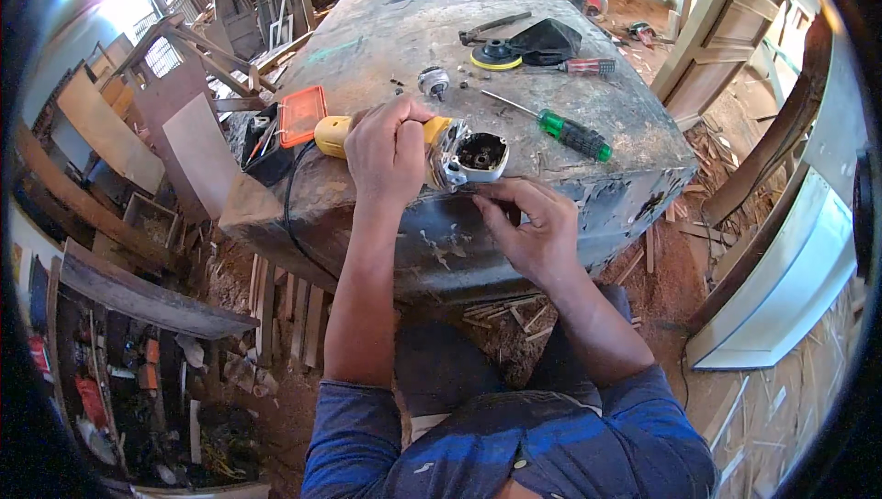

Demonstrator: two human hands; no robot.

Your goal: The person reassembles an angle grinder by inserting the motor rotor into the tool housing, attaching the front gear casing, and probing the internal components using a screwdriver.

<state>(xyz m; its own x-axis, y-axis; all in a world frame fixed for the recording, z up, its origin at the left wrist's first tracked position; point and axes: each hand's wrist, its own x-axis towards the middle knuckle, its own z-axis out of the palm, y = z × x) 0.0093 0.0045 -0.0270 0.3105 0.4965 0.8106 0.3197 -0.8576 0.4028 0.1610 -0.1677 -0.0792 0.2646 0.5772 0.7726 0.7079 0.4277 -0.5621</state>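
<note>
A yellow angle grinder (333,137) lies at the near edge of the worktable, my left hand (388,148) wrapped round its body. Its metal gear housing (481,152) is uncovered and faces up, dark inside. Just below the housing's rim, my right hand (540,223) has thumb and forefinger brought together in a pinch; anything between them is too small to make out. Beyond the grinder sits a detached metal gear head (433,83), with small dark parts scattered near it. A screwdriver with a green and black handle (574,134) lies right of the housing, its shaft pointing far left.
Farther back lie a round pad with a yellow rim (496,55), a black flared piece (546,41), a red-handled screwdriver (588,66) and a hammer (493,28). An open box with an orange lid (303,115) stands at left. A black cord (288,196) hangs over the table's edge.
</note>
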